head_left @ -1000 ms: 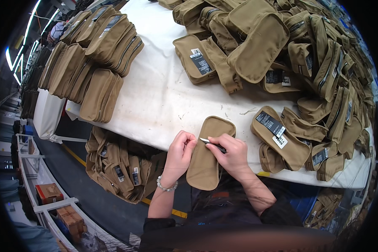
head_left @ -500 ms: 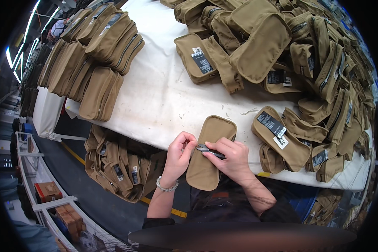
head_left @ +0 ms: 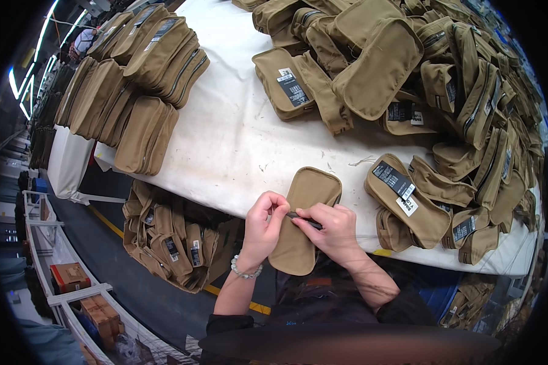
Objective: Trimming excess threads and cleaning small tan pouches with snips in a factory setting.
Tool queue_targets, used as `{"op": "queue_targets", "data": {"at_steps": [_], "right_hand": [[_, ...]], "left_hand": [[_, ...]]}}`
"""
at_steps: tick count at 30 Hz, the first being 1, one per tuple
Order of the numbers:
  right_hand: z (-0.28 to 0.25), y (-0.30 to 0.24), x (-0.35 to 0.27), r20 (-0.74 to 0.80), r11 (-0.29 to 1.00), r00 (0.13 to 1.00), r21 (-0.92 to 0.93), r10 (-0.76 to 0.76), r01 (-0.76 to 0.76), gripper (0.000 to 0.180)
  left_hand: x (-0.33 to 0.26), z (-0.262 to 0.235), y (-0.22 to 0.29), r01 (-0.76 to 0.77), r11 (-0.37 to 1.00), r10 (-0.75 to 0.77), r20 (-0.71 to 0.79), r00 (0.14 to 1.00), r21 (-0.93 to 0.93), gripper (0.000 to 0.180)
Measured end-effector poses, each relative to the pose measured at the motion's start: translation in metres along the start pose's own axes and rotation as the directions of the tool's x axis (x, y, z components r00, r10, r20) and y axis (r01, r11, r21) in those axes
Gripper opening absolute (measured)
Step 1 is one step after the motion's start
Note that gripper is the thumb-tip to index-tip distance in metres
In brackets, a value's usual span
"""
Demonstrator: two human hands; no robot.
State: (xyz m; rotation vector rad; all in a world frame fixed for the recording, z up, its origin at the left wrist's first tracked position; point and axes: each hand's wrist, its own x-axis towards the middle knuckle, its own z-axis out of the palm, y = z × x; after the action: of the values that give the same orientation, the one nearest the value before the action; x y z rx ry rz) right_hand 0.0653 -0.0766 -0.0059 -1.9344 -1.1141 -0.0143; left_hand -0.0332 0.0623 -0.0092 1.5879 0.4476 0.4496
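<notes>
A khaki zip pouch [head_left: 314,184] lies flat in front of me, its near end reaching past the table edge. Over its middle, my left hand [head_left: 265,222] is closed in a pinch of thumb and fingertips; whatever is between them is too small to make out. My right hand [head_left: 332,230] is wrapped around a small dark cutting tool that looks like thread snips [head_left: 311,222], its tip pointing left at the left fingertips. Most of the tool is hidden by the fingers.
Loose khaki pouches [head_left: 377,73] with dark tags heap up across the far right. Neater stacks of pouches [head_left: 143,134] stand at the left. Below the table edge on the left sits an open carton of pouches [head_left: 170,243]. White cloth [head_left: 225,109] covers the table.
My right hand has drawn slightly left, and the snips have turned so less of their metal shows. The left fingers have shifted a little right toward the tip. The pouch has hardly moved.
</notes>
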Motion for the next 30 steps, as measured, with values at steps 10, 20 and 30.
{"op": "queue_targets", "data": {"at_steps": [10,20,30], "right_hand": [[-0.018,0.001,-0.008,-0.098,0.967,0.982,0.215,0.160,-0.136,0.022],[-0.020,0.024,-0.056,-0.137,0.713,0.906,0.668,0.401,-0.215,0.035],[-0.016,0.006,-0.053,0.076,0.731,0.891,0.543,0.448,-0.414,0.040]], "left_hand": [[-0.002,-0.054,0.031,-0.298,0.951,0.237,0.816,0.527,-0.083,0.021],[-0.029,-0.073,0.029,-0.235,0.969,0.219,0.686,0.693,-0.072,0.026],[-0.039,-0.036,0.013,0.098,0.989,-0.096,-0.022,0.995,0.109,0.007]]}}
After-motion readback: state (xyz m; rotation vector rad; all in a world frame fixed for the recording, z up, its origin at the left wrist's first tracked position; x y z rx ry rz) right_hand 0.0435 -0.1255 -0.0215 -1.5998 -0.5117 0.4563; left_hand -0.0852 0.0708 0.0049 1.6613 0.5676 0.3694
